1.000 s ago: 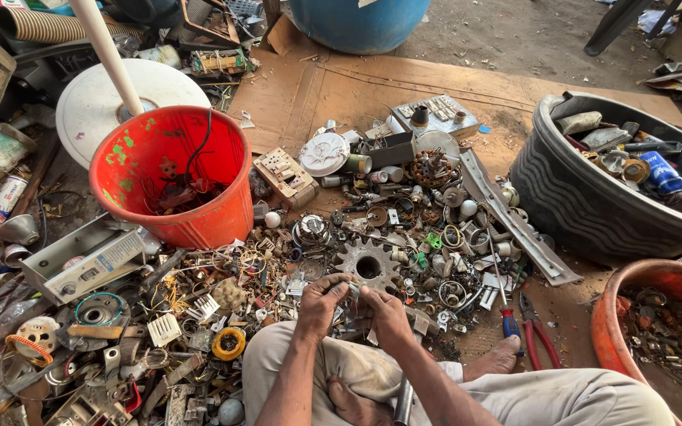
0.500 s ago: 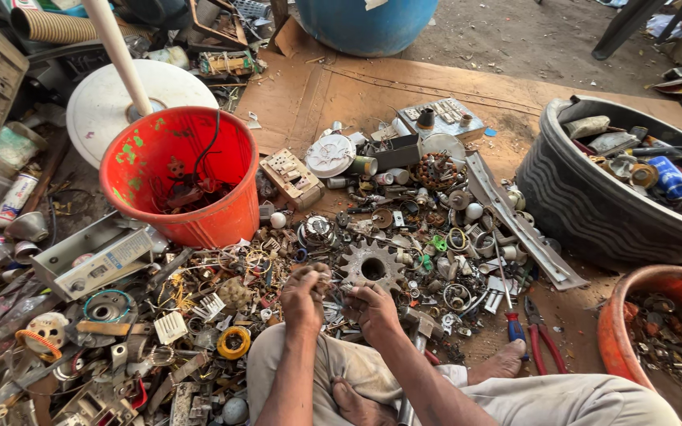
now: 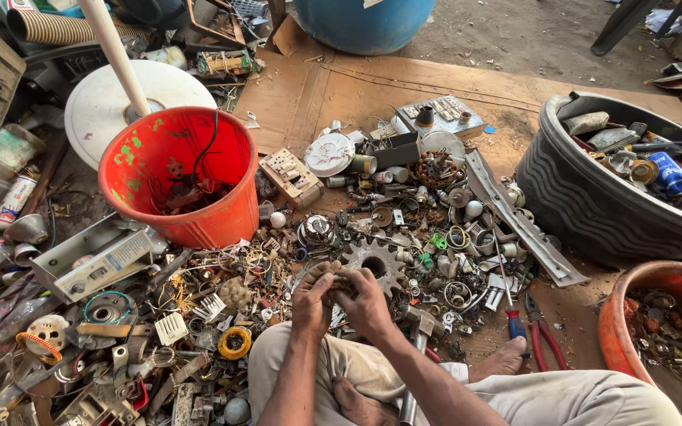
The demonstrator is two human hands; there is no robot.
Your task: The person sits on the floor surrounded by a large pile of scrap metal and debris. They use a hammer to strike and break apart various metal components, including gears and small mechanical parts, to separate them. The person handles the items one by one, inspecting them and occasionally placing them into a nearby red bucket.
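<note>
Left hand (image 3: 312, 301) and right hand (image 3: 365, 301) pinching one small scrap piece (image 3: 339, 282), just beside gear (image 3: 373, 264).

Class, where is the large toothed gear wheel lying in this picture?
In the head view the gear wheel lies near the middle of the scrap pile, just beyond the person's two hands, to the right of the red bucket.

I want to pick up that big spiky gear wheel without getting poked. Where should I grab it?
Probably best to take the gear by its flat faces: a finger through the centre hole, thumb on the rim between teeth. It lies flat amid scrap just beyond the hands, so come from straight above, on its far side.
</note>
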